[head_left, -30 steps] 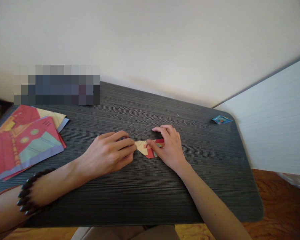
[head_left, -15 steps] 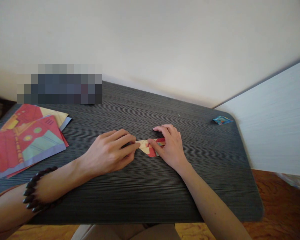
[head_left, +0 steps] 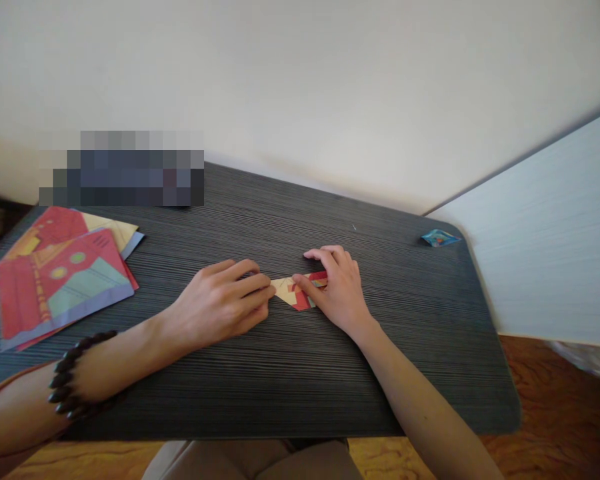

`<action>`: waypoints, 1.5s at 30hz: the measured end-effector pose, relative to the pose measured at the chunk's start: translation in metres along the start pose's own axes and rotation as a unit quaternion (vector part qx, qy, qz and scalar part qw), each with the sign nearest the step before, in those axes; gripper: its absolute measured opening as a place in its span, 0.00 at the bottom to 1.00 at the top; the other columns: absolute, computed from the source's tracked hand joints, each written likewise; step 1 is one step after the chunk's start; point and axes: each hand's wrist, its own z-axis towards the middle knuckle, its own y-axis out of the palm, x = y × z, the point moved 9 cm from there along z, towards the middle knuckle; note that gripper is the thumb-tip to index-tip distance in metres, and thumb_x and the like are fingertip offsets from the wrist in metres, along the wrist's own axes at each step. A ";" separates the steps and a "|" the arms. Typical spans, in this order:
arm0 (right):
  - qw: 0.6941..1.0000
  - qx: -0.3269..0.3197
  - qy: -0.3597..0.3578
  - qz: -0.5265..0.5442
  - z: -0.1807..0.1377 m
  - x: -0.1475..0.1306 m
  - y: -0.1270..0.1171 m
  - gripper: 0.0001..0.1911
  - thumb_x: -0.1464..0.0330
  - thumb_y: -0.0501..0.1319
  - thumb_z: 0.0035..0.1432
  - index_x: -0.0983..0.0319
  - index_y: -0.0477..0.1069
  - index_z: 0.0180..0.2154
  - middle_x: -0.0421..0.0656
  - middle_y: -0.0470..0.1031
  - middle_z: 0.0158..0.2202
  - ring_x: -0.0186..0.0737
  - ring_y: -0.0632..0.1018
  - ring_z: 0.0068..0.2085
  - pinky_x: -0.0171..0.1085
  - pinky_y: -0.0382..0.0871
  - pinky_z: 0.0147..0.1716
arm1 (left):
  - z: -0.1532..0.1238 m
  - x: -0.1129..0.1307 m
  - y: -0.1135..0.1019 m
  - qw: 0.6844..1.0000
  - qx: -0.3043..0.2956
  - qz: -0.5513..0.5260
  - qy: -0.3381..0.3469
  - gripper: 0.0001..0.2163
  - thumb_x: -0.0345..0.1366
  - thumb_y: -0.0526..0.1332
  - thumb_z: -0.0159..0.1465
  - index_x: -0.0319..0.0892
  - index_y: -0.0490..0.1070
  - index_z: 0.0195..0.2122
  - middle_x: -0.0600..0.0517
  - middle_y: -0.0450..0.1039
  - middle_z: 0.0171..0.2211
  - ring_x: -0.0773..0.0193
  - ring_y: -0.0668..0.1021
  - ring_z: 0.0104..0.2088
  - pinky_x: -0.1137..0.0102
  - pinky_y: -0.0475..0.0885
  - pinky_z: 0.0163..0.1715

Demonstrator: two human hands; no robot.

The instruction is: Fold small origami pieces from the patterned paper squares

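Note:
A small folded piece of patterned paper [head_left: 294, 294], cream and red, lies flat on the dark striped table [head_left: 290, 380] between my two hands. My left hand [head_left: 220, 305] rests knuckles-up with its fingers curled and pressed on the paper's left tip. My right hand [head_left: 337, 290] lies over the paper's right half, its thumb and fingers pressing it down. Most of the paper is hidden under my fingers. A dark bead bracelet [head_left: 73, 387] circles my left wrist.
A stack of colourful patterned sheets [head_left: 55, 277] lies at the table's left end. A small blue folded paper piece [head_left: 437, 237] sits at the far right corner. A pale wall runs behind the table, a white panel [head_left: 555, 253] stands to the right, wooden floor below.
My hands and the folded paper have barely moved. The fingers shifted slightly along the paper's edge, and the view drifted a little.

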 end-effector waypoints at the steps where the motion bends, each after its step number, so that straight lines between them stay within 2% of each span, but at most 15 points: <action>1: 1.000 0.001 0.001 0.002 0.000 0.001 0.000 0.21 0.51 0.58 0.56 0.55 0.68 0.47 0.45 0.67 0.46 0.46 0.69 0.46 0.45 0.62 0.44 | 0.000 0.000 -0.001 1.000 0.001 0.002 -0.002 0.06 0.31 0.58 0.62 0.42 0.73 0.38 0.54 0.77 0.33 0.59 0.76 0.38 0.66 0.72 0.32; 7: 1.000 0.008 0.006 0.013 0.002 0.003 -0.001 0.22 0.51 0.58 0.56 0.56 0.68 0.47 0.45 0.66 0.46 0.45 0.69 0.47 0.44 0.62 0.45 | -0.003 0.001 -0.004 1.000 0.018 -0.003 -0.024 0.06 0.30 0.58 0.60 0.42 0.74 0.34 0.55 0.76 0.31 0.61 0.76 0.35 0.68 0.72 0.30; 11: 1.000 0.015 0.007 0.003 0.002 0.001 -0.001 0.21 0.52 0.59 0.55 0.56 0.68 0.47 0.45 0.66 0.46 0.46 0.69 0.46 0.45 0.62 0.45 | -0.001 -0.001 0.001 0.999 -0.001 -0.006 -0.048 0.06 0.29 0.56 0.61 0.42 0.73 0.32 0.54 0.75 0.33 0.62 0.76 0.34 0.69 0.71 0.27; 18: 1.000 0.016 -0.002 -0.003 0.000 -0.003 -0.001 0.19 0.56 0.59 0.56 0.56 0.67 0.48 0.47 0.65 0.46 0.48 0.69 0.47 0.47 0.62 0.45 | 0.004 0.004 0.009 0.999 -0.025 0.003 -0.022 0.12 0.32 0.55 0.63 0.43 0.70 0.48 0.51 0.75 0.42 0.58 0.74 0.43 0.65 0.72 0.37; 28: 0.997 -0.020 -0.016 0.077 0.001 0.003 -0.006 0.21 0.69 0.58 0.54 0.55 0.64 0.51 0.46 0.61 0.50 0.45 0.68 0.50 0.47 0.64 0.48 | 0.003 0.003 0.007 0.999 -0.028 -0.001 -0.022 0.09 0.33 0.56 0.64 0.42 0.72 0.44 0.52 0.76 0.41 0.57 0.75 0.42 0.63 0.70 0.35; 34: 0.986 -0.063 -0.031 0.153 0.001 0.012 -0.007 0.22 0.73 0.54 0.58 0.54 0.62 0.54 0.46 0.58 0.52 0.39 0.70 0.44 0.44 0.69 0.46 | 0.001 0.002 0.009 0.999 -0.032 -0.009 -0.029 0.10 0.33 0.56 0.64 0.43 0.71 0.45 0.53 0.75 0.43 0.58 0.74 0.43 0.64 0.70 0.37; 45: 0.976 -0.106 -0.054 0.184 0.002 0.012 -0.010 0.25 0.77 0.49 0.59 0.53 0.61 0.56 0.46 0.59 0.51 0.33 0.70 0.36 0.40 0.72 0.38 | 0.001 0.000 0.008 0.999 -0.031 -0.014 -0.030 0.09 0.33 0.56 0.63 0.43 0.72 0.44 0.52 0.75 0.42 0.58 0.74 0.43 0.65 0.71 0.38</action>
